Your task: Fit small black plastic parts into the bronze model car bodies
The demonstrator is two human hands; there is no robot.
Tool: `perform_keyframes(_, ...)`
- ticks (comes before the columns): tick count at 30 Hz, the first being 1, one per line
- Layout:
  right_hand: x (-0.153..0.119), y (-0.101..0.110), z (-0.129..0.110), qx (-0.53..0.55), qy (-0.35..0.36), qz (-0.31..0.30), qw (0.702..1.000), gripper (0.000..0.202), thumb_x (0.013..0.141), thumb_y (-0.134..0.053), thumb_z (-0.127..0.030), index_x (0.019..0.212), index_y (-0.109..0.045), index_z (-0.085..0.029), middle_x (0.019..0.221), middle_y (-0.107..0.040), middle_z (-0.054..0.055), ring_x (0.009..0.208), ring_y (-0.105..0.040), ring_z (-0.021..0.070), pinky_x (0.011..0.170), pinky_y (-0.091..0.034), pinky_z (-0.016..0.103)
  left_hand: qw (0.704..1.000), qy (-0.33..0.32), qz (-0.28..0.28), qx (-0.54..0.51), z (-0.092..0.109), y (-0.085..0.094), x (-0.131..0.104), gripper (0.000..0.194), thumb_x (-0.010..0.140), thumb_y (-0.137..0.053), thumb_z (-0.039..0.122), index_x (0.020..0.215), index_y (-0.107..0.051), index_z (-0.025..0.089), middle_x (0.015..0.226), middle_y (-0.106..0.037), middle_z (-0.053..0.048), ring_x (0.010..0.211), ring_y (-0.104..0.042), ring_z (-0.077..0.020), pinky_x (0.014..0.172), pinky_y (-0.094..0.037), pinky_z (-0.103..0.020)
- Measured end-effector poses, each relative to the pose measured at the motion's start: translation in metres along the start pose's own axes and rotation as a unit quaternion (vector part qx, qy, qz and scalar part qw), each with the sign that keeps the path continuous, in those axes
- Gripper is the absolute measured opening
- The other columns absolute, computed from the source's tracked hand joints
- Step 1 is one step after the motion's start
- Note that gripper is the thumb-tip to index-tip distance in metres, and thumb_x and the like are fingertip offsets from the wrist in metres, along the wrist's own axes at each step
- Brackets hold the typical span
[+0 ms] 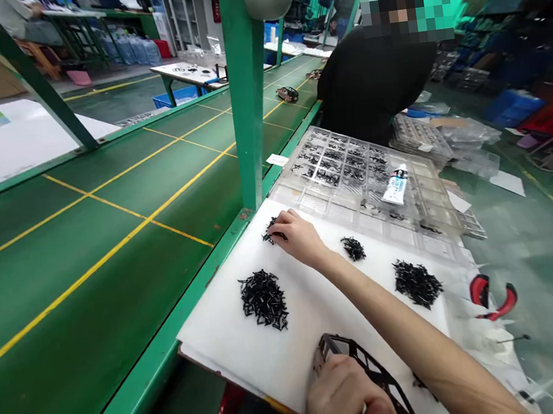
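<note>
Low in the view, my left hand (347, 396) is wrapped round a black open-framed part (377, 369), whose far end points up and left. My right hand (295, 235) reaches across the white board (308, 304), its fingertips together in a small pile of black screws (270, 229) at the far corner. The fingers partly hide that pile. Nearer on the board lies a larger pile of black screws (264, 300). Beyond my right forearm are a small pile (353, 248) and a bigger one (418, 282).
A clear compartment tray (341, 162) of small parts stands behind the board, with a white and blue tube (395, 185) on it. A green conveyor (125, 252) and a green post (247, 96) are at the left. Red-handled pliers (494, 301) lie right. A person (375, 67) sits beyond.
</note>
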State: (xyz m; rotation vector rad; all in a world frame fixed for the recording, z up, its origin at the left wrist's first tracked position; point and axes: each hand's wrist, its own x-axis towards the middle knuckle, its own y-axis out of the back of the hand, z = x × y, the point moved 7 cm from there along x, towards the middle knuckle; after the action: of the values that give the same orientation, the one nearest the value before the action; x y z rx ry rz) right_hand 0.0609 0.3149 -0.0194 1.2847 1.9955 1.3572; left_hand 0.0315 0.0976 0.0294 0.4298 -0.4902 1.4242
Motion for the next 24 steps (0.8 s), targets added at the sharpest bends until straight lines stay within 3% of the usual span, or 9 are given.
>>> perform_keyframes(6,0.032,-0.027,-0.014,-0.001,0.014,-0.069,0.997,0.005,0.089,-0.070,-0.014,0.086,-0.066,-0.013,0.110,-0.066,0.007,0.119,-0.056,0.0255,0.102,-0.047,0.049,1.000,0.007,0.018,0.000,0.001,0.004,0.001,0.040,0.106,-0.035,0.039,0.073,-0.050,0.021,0.056,-0.056,0.001,0.050,-0.049,-0.0128,0.060,-0.045,-0.029)
perform_keyframes(10,0.022,-0.005,-0.017,0.114,-0.036,-0.023,0.993,0.009,0.091,-0.066,-0.016,0.083,-0.070,-0.014,0.100,-0.070,0.007,0.111,-0.060,0.0238,0.099,-0.048,0.046,1.000,-0.002,0.000,-0.012,0.004,0.004,0.001,0.037,0.106,-0.034,0.035,0.076,-0.050,0.021,0.059,-0.057,0.000,0.053,-0.050,-0.0133,0.063,-0.046,-0.029)
perform_keyframes(14,-0.046,0.047,-0.023,0.294,-0.118,0.051,0.947,0.028,0.094,-0.063,-0.041,0.098,-0.075,-0.016,0.094,-0.073,0.009,0.076,-0.064,0.0182,0.068,-0.054,0.032,0.999,0.018,-0.009,-0.029,0.004,0.006,0.001,0.035,0.106,-0.037,0.035,0.078,-0.052,0.020,0.062,-0.057,0.000,0.060,-0.053,-0.0144,0.065,-0.045,-0.028)
perform_keyframes(18,-0.144,0.080,-0.035,0.414,-0.190,0.085,0.886,0.036,0.083,-0.073,-0.056,0.085,-0.077,-0.021,0.068,-0.069,0.003,0.054,-0.054,0.0118,0.049,-0.045,0.023,0.995,0.074,-0.025,-0.065,0.003,0.002,-0.001,0.032,0.106,-0.038,0.037,0.086,-0.056,0.020,0.071,-0.058,-0.002,0.071,-0.056,-0.0156,0.068,-0.043,-0.028)
perform_keyframes(22,-0.210,0.082,-0.045,0.496,-0.239,0.093,0.829,0.016,0.082,-0.080,-0.043,0.079,-0.077,-0.027,0.078,-0.066,0.001,0.063,-0.054,0.0090,0.051,-0.041,0.017,0.990,0.117,-0.058,-0.062,0.004,-0.005,-0.003,0.031,0.106,-0.039,0.037,0.087,-0.056,0.020,0.078,-0.058,-0.002,0.075,-0.054,-0.0159,0.069,-0.039,-0.028)
perform_keyframes(24,-0.225,0.082,-0.048,0.507,-0.238,0.088,0.824,0.007,0.084,-0.079,-0.033,0.082,-0.077,-0.027,0.082,-0.065,0.001,0.069,-0.056,0.0089,0.054,-0.041,0.016,0.990,0.105,-0.074,-0.056,0.008,-0.009,-0.003,0.034,0.107,-0.036,0.033,0.080,-0.052,0.019,0.073,-0.053,-0.001,0.072,-0.049,-0.0158,0.067,-0.036,-0.029)
